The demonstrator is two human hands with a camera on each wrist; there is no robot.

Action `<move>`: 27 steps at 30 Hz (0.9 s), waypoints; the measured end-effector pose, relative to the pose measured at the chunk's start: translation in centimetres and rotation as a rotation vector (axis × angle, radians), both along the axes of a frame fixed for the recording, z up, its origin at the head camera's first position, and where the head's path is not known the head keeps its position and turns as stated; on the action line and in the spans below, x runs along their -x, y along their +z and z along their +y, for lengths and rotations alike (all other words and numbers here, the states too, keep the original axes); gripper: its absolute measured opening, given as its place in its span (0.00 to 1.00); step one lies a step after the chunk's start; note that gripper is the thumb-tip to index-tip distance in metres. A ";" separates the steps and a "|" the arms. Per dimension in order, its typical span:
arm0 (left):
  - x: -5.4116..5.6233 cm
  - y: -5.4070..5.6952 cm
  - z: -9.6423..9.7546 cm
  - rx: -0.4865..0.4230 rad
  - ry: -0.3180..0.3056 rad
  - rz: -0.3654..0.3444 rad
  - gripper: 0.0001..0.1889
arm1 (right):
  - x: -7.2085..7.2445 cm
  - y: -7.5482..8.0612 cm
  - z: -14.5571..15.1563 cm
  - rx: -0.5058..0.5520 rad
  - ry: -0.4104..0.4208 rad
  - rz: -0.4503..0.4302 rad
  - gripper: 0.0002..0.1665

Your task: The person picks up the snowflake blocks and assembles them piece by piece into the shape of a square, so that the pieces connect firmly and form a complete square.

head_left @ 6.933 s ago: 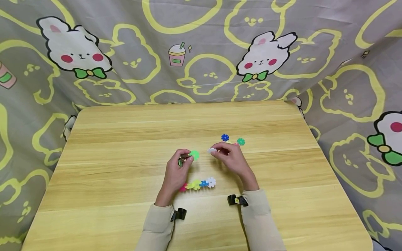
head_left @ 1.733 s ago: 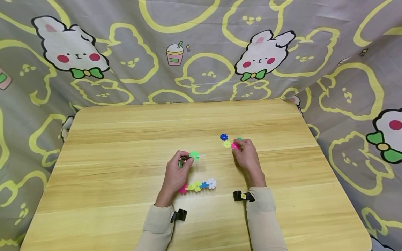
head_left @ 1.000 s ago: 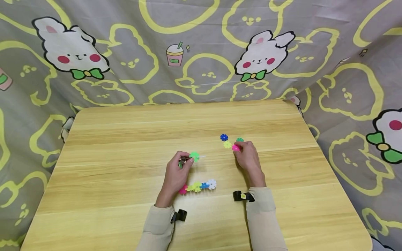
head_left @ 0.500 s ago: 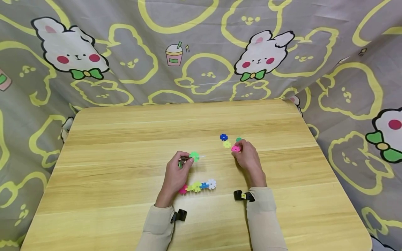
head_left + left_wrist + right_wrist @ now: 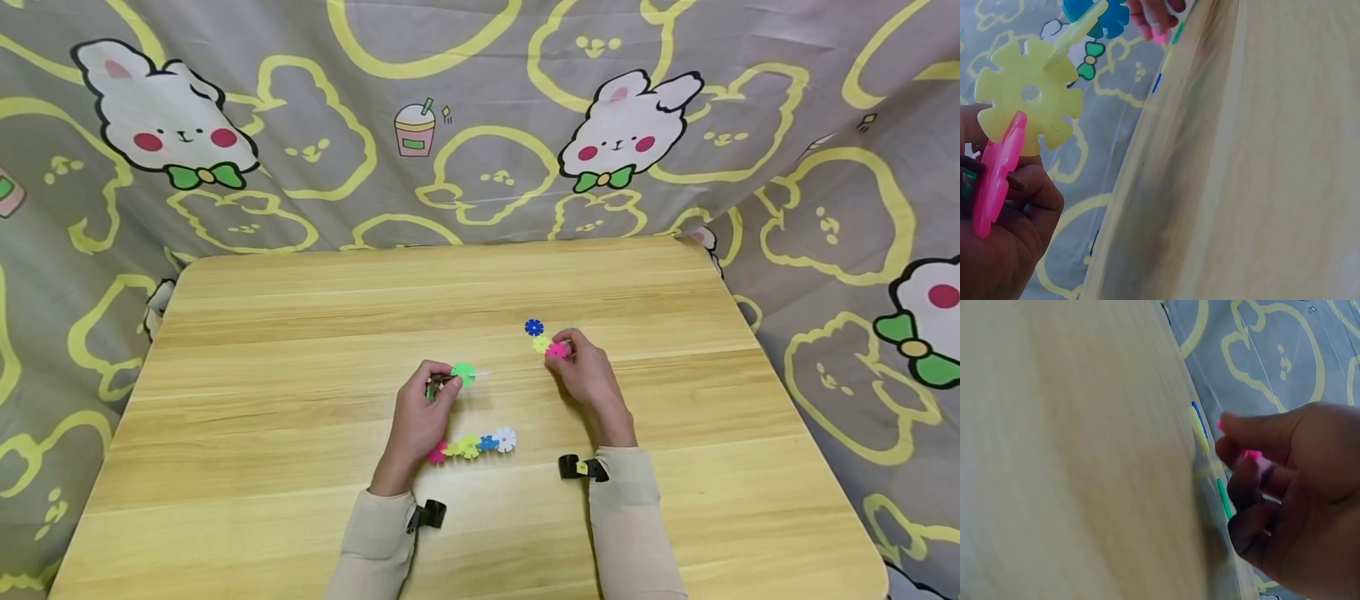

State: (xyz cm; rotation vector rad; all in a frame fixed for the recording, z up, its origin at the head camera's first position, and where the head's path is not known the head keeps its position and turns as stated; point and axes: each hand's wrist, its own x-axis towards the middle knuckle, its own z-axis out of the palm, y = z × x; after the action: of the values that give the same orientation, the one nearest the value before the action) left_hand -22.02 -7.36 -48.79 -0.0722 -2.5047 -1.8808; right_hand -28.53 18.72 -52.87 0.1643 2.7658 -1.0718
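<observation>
My left hand (image 5: 420,408) pinches a bright green notched snowflake disc (image 5: 464,373), with a white disc (image 5: 483,372) edge-on at its right side. From the same hand runs a linked chain: a pink disc (image 5: 999,175), a yellow disc (image 5: 1029,94), another yellow one seen edge-on (image 5: 1079,32), a blue disc (image 5: 1105,17) and a white end disc (image 5: 506,439). The links within the left palm are partly hidden. Over at the right, my right hand (image 5: 592,375) pinches a loose pink disc (image 5: 557,350) between thumb and fingers.
Flat on the wooden table (image 5: 300,333) near the right hand lie a dark blue disc (image 5: 534,327) and a yellow disc (image 5: 541,343). A green disc (image 5: 1224,498) there is mostly covered by that hand in the head view. A patterned curtain (image 5: 465,125) surrounds the table.
The white disc formerly in the right hand now sits at the green disc's edge. The right hand has moved right and taken hold of the pink disc. My left hand has barely moved.
</observation>
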 end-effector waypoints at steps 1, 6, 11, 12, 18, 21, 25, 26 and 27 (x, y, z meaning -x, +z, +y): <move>0.0 0.0 0.0 0.001 0.001 0.000 0.08 | 0.0 0.0 -0.1 0.017 0.003 0.004 0.21; 0.1 0.0 0.0 0.005 0.006 0.007 0.08 | 0.2 0.2 -0.4 0.070 0.022 0.023 0.23; 0.1 -0.1 -0.1 0.002 -0.001 0.012 0.08 | 0.2 0.3 -0.9 0.111 0.057 0.050 0.21; 0.1 -0.1 -0.2 0.001 -0.001 0.013 0.08 | 0.1 0.3 -1.0 0.123 0.066 0.054 0.21; 0.0 -0.1 -0.2 0.002 0.003 0.010 0.08 | -0.1 0.8 -1.7 0.190 0.138 0.096 0.21; 0.0 -0.1 -0.2 0.000 -0.001 0.009 0.08 | -0.2 1.1 -2.1 0.220 0.177 0.126 0.20; 0.1 -0.1 -0.1 -0.002 -0.005 0.008 0.08 | -0.4 1.4 -2.6 0.264 0.213 0.145 0.17; 0.1 -0.1 -0.1 -0.002 -0.004 0.010 0.08 | -0.5 1.5 -2.7 0.271 0.220 0.147 0.16; 0.1 -0.1 -0.1 -0.001 -0.002 0.010 0.08 | -0.5 1.5 -2.8 0.277 0.227 0.146 0.16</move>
State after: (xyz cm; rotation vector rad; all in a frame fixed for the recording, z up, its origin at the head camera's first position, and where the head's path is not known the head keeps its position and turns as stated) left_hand -22.08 -7.48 -48.84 -0.0845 -2.4986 -1.8774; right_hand -28.02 15.91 -51.34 -0.2662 2.6368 -1.4331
